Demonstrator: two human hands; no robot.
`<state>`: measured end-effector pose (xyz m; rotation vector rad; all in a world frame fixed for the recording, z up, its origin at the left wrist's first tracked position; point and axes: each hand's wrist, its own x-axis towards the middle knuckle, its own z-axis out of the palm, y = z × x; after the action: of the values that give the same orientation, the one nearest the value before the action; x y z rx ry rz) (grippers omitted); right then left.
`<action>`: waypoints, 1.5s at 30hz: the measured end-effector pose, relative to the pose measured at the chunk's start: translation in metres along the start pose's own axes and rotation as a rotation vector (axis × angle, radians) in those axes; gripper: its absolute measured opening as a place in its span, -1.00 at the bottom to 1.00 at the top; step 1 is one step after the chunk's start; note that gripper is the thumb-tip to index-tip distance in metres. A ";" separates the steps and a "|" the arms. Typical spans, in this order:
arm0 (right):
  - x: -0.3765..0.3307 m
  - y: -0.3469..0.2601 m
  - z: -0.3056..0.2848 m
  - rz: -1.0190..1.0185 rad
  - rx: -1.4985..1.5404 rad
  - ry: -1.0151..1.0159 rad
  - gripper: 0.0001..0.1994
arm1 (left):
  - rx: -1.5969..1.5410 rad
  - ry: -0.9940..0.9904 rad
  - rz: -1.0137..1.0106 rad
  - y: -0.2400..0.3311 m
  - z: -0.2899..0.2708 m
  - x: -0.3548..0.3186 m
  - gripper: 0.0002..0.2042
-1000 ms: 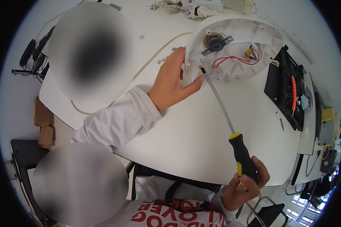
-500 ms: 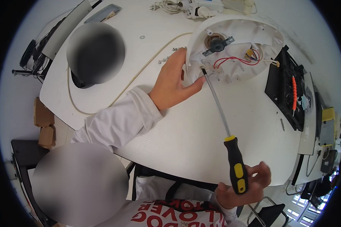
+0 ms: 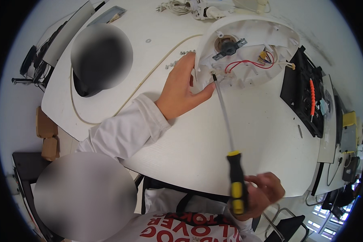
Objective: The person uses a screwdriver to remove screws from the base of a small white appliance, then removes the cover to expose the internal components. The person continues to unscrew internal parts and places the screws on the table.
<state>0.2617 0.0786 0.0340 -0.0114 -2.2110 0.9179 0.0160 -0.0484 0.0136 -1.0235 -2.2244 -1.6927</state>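
Note:
My left hand grips the near-left rim of a white plastic housing, thumb at the front and fingers around the side. Inside the housing are a round part under a dark metal bracket and red wires. A long screwdriver with a black and yellow handle slants down from the housing, its tip at a small fitting near my left thumb. My right hand is at the handle's end, holding it loosely against the palm, with some fingers lifted off and slightly blurred.
Small screws lie left of the housing. A cream cable curves across the white table. An open black tool case stands at the right, holding an orange coiled item. Plugs and cords lie at the back.
The screwdriver's handle has swung left and slightly down, with my right hand shifting a little alongside it. My left hand and the housing stay nearly in place; the view moved slightly.

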 end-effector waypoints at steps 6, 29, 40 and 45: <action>0.009 -0.006 0.048 0.100 0.077 -0.349 -0.36 | 0.040 0.098 -0.012 0.005 0.016 -0.009 -0.56; -0.003 0.015 0.028 0.340 0.493 -0.034 -0.63 | -0.103 0.041 -0.060 -0.002 0.025 -0.011 -0.37; -0.008 0.027 -0.044 0.514 0.189 -0.132 -0.42 | 0.694 0.063 0.502 0.010 -0.029 -0.010 -0.70; -0.001 0.024 -0.043 0.432 0.305 -0.157 -0.37 | 0.733 0.112 0.542 0.005 -0.032 -0.006 -0.76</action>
<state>0.2830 0.1220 0.0394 -0.2927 -2.2279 1.5329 0.0156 -0.0791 0.0254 -1.1272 -1.9736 -0.6153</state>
